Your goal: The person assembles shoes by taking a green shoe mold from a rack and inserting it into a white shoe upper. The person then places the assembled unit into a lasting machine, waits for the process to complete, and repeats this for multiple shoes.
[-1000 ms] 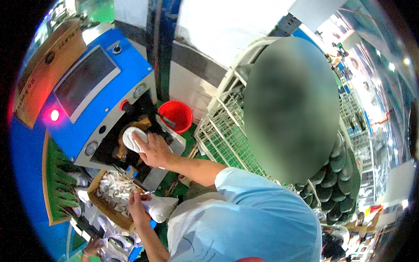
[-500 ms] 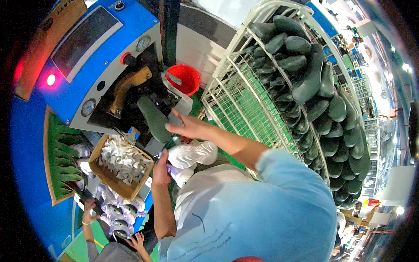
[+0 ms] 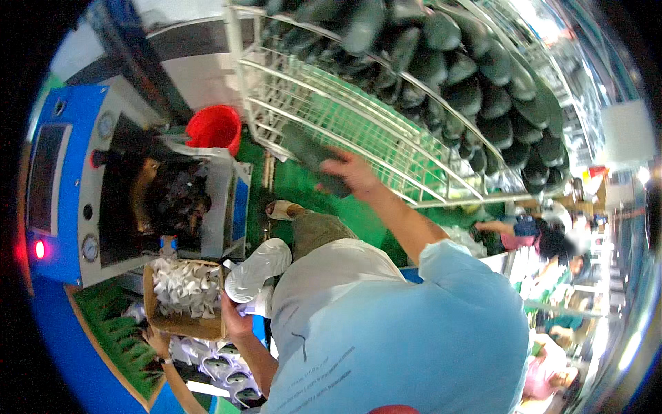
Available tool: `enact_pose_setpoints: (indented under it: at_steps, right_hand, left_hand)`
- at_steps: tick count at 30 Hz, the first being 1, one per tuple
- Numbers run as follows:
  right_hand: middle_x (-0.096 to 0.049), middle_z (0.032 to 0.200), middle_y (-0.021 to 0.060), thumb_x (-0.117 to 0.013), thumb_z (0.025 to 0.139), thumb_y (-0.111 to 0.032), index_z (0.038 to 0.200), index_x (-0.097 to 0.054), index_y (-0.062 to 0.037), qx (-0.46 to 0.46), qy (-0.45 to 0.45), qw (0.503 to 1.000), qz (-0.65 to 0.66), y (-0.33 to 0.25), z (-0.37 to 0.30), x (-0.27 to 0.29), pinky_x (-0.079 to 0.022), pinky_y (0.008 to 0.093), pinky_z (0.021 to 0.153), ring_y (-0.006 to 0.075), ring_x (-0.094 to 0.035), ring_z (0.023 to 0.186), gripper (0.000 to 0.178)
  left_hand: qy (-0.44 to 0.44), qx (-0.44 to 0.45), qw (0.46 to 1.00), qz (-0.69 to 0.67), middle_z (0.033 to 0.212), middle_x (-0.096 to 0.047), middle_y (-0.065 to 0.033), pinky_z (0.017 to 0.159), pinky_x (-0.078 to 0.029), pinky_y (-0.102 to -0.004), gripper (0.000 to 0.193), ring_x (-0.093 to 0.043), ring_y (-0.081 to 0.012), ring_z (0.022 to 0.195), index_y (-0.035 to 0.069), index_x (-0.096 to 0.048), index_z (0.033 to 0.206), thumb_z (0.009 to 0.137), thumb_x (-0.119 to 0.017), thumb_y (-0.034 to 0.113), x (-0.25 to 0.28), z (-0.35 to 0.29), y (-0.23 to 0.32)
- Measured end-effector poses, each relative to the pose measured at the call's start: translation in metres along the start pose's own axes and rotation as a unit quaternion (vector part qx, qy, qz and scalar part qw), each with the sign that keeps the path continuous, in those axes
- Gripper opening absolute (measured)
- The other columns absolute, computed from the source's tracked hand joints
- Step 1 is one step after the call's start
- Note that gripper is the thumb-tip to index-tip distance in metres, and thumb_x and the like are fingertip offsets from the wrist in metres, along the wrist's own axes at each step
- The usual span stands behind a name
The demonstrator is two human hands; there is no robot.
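Observation:
My right hand (image 3: 350, 172) is closed round one end of a dark green shoe last (image 3: 303, 146), held out in front of the wire rack; the last is blurred by motion. Close to my body, my left hand (image 3: 236, 320) grips a white shoe (image 3: 261, 270) whose pale ridged sole faces up. A lavender and white part below it, perhaps a second shoe, is partly covered. Beside my left hand stands a cardboard box (image 3: 181, 324) filled with white crumpled pieces.
A white wire rack (image 3: 358, 114) loaded with dark shoe lasts (image 3: 462, 93) stands ahead and right. To the left is a blue and grey machine (image 3: 63, 186) with gauges, near a red bucket (image 3: 215, 130). A co-worker's hand (image 3: 157, 341) is beside several white-lavender shoes (image 3: 217, 364).
My right hand has carried the shoe last away from the machine to the rack. The view has turned right. My left hand still holds the white shoe.

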State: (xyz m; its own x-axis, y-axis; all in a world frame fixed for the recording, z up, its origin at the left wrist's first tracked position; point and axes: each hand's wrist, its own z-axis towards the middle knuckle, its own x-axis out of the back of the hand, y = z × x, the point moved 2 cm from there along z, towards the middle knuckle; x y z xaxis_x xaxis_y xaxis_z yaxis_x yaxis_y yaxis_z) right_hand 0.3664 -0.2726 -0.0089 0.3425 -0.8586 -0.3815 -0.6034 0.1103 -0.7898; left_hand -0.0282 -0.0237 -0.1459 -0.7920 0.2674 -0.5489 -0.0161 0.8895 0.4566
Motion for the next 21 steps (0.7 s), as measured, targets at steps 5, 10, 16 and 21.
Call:
enact_pose_setpoints:
  at_steps: [5,10,16,21]
  right_hand:
    - [-0.069,0.094,0.0200,-0.055,0.102,-0.035,0.122,-0.059,-0.0037,0.196,0.187,0.930,0.249,-0.033,-0.116,0.227,-0.049,0.0253,0.050,0.0175,-0.063,0.063,0.038]
    - [-0.056,0.082,0.0096,-0.056,0.095,-0.036,0.127,-0.052,0.0066,0.325,-0.011,0.842,0.431,-0.066,-0.157,0.365,-0.043,0.0240,0.048,0.0134,-0.051,0.058,0.053]
    - [-0.057,0.086,0.0065,-0.057,0.094,-0.033,0.110,-0.061,0.0022,0.201,0.186,0.899,0.341,-0.131,-0.085,0.447,-0.044,0.0285,0.051,0.0149,-0.052,0.064,0.038]
    - [-0.058,0.089,0.0079,-0.056,0.096,-0.033,0.114,-0.060,0.0021,0.049,0.281,0.951,0.118,-0.106,-0.030,0.377,-0.045,0.0296,0.056,0.0161,-0.053,0.069,0.040]
  left_hand:
    - [-0.085,0.054,0.983,0.156,0.126,-0.067,-0.0108,0.097,-0.051,-0.0413,0.054,-0.064,-0.0248,0.114,0.002,-0.061,0.129,0.099,-0.058,0.047,-0.027,0.019,0.011]
    - [-0.126,0.088,0.968,0.198,0.113,-0.069,-0.0076,0.086,-0.055,-0.0381,0.041,-0.066,-0.0226,0.100,0.004,-0.064,0.121,0.096,-0.068,0.037,-0.064,0.037,0.015]
    - [-0.088,0.045,0.954,0.282,0.090,-0.069,-0.0102,0.065,-0.056,-0.0382,0.027,-0.070,-0.0231,0.073,0.002,-0.065,0.106,0.098,-0.064,0.028,-0.087,0.025,0.021]
    - [0.068,-0.008,0.927,0.369,0.114,-0.070,-0.0104,0.091,-0.048,-0.0347,0.056,-0.063,-0.0197,0.099,-0.002,-0.065,0.126,0.093,-0.067,0.043,-0.096,-0.045,0.006]
